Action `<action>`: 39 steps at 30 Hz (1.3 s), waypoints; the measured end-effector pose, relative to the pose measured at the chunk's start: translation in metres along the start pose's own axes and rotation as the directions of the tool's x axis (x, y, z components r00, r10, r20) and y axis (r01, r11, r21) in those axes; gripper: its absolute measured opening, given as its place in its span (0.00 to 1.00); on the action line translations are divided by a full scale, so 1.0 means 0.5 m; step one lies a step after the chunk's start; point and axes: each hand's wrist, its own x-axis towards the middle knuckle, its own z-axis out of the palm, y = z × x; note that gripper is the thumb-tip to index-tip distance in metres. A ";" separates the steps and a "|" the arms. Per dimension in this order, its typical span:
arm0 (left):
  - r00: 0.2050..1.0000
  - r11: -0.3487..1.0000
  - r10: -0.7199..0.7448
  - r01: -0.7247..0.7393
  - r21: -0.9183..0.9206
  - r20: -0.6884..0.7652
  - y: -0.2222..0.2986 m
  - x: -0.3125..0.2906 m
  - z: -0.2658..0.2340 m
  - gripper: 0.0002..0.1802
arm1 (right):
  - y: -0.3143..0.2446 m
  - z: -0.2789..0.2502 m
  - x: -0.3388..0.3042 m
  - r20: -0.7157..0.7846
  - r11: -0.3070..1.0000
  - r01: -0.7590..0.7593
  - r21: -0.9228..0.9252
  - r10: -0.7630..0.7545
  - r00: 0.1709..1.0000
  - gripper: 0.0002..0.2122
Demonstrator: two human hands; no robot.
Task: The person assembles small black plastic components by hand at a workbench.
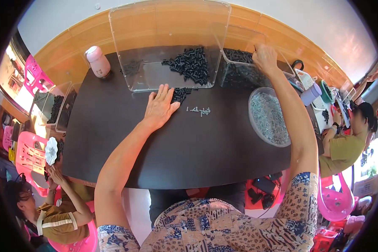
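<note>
My left hand (157, 108) lies flat on the dark table, fingers stretched out. Its thumb side is beside a small heap of black plastic parts (180, 95) at the front edge of a large clear tray. More black parts (191, 65) are piled inside that clear tray (145, 77). At the back right, my right hand (265, 59) is curled closed at the rim of a clear bin (239, 77) that contains black parts; what its fingers hold is hidden. Several small silver screws (199, 111) lie loose on the tabletop, right of my left hand.
A round clear tub of silver screws (269, 117) stands under my right forearm. On the table (189, 155) are a pink bottle (98, 62) at far left and a purple cup (310, 94) at far right. People sit at left (59, 210) and right (344, 147).
</note>
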 end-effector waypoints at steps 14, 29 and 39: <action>0.988 0.916 -0.085 0.028 -0.399 -0.126 0.031 -0.047 -0.054 0.30 | -0.079 -0.054 -0.087 -0.461 0.965 0.226 0.130 -0.143 0.876 0.08; 0.974 0.979 -0.035 -0.012 -0.203 -0.225 0.057 -0.058 -0.045 0.17 | -0.257 -0.024 -0.342 -0.261 0.685 0.384 0.618 -0.282 0.923 0.09; 0.962 0.971 -0.037 -0.029 -0.238 -0.272 0.078 -0.080 -0.054 0.08 | -0.320 -0.021 -0.378 -0.170 0.638 0.290 0.713 -0.244 0.955 0.05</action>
